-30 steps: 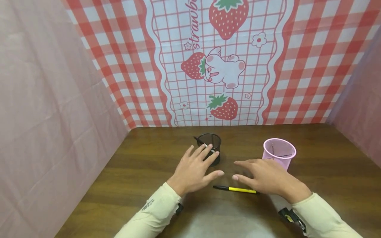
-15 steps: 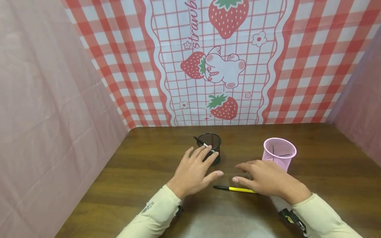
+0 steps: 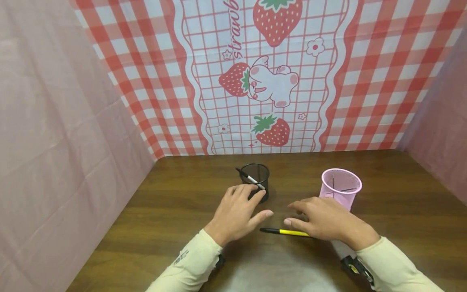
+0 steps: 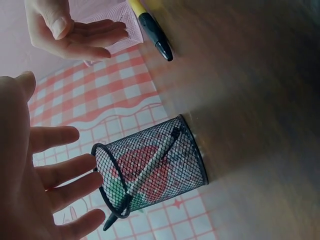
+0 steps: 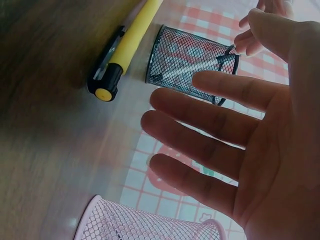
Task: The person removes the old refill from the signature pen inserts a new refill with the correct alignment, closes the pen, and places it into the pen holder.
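My left hand (image 3: 235, 213) hovers just in front of a black mesh pen cup (image 3: 255, 172), its fingers spread and holding nothing. A white pen with a black cap (image 4: 145, 172) leans inside that cup, its capped end poking over the rim. My right hand (image 3: 326, 219) is held above the table, fingers loosely extended, in front of a pink mesh pen cup (image 3: 341, 182) and partly hiding it. Below the right hand lies a yellow and black pen (image 3: 292, 232) on the table; its right end is covered by the hand in the head view.
The brown wooden table (image 3: 175, 194) carries both cups. A red and white checked strawberry cloth (image 3: 270, 81) hangs behind it. Pale pink cloth (image 3: 73, 121) hangs at the left, and more cloth (image 3: 438, 121) closes the right side.
My left hand's fingers have drawn back slightly toward me, uncovering more of the white pen. The right hand has barely moved, and the head view has shifted a little. Both cups and pens stay put.
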Demonstrator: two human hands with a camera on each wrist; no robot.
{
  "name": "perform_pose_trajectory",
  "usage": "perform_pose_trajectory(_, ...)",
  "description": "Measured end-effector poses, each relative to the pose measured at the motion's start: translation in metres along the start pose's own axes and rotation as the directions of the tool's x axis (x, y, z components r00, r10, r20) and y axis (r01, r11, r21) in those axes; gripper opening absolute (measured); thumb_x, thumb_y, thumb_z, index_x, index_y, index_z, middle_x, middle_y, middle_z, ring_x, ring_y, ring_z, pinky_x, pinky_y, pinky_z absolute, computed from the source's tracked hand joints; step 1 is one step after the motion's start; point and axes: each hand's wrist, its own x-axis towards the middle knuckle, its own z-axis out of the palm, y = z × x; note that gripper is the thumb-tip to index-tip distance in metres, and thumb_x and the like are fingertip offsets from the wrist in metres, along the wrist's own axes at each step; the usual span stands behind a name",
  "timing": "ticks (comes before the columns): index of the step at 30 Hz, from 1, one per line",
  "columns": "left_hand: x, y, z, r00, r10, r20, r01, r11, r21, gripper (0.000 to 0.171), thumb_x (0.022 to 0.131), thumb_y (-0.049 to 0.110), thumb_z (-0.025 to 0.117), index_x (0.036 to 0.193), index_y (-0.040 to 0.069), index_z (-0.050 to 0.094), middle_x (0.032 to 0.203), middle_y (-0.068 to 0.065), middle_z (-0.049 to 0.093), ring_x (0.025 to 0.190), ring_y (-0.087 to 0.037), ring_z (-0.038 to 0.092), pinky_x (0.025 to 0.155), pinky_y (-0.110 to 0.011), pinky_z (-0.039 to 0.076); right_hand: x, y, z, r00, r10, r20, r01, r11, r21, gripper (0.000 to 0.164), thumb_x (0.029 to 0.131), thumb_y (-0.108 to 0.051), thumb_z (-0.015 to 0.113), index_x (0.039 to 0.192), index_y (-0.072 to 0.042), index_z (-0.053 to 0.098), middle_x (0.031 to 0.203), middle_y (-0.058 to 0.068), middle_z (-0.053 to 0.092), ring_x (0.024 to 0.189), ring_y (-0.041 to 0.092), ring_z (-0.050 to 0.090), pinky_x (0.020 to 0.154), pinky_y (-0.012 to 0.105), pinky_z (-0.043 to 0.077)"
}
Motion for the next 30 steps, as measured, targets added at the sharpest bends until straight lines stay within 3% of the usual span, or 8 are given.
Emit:
perform_pose_trajectory(9,0.001,0.003,0.004,1.0,0.002,0.015,-0.002,1.0,-0.012,0.064,0.102,0.063,0.033,0.139,0.019,0.06,0.132,-0.006,0.058,0.119,-0.023,0.057,0.099,-0.046,0.045,-0.001,0.0,0.001,0.998,-0.022,-0.055,0.021,0.999,-0.025,0.051,0.095,-0.061,0.058,0.109,-0.015,0.075,0.085,-0.013,0.069,0.071,0.003,0.062,0.062,0.036,0.053)
perform_pose_trajectory(17,0.007,0.006,0.006,0.999,0.01,0.046,-0.009,1.0,-0.021,0.063,0.103,0.063,0.032,0.137,0.019,0.061,0.121,-0.003,0.063,0.107,-0.02,0.06,0.084,-0.039,0.053,-0.001,-0.002,0.003,0.998,-0.029,-0.052,0.029,1.0,-0.006,0.053,0.096,-0.062,0.054,0.107,-0.015,0.075,0.085,-0.012,0.07,0.071,0.004,0.063,0.061,0.036,0.053)
perform_pose_trajectory(30,0.016,0.017,0.009,0.991,0.004,0.13,0.001,0.999,-0.035,0.066,0.103,0.065,0.029,0.136,0.019,0.063,0.12,-0.003,0.067,0.104,-0.019,0.065,0.08,-0.037,0.056,-0.003,0.0,0.004,0.999,-0.051,-0.016,0.051,0.998,0.021,0.055,0.097,-0.062,0.052,0.109,-0.013,0.074,0.083,-0.014,0.068,0.07,0.003,0.062,0.06,0.035,0.053)
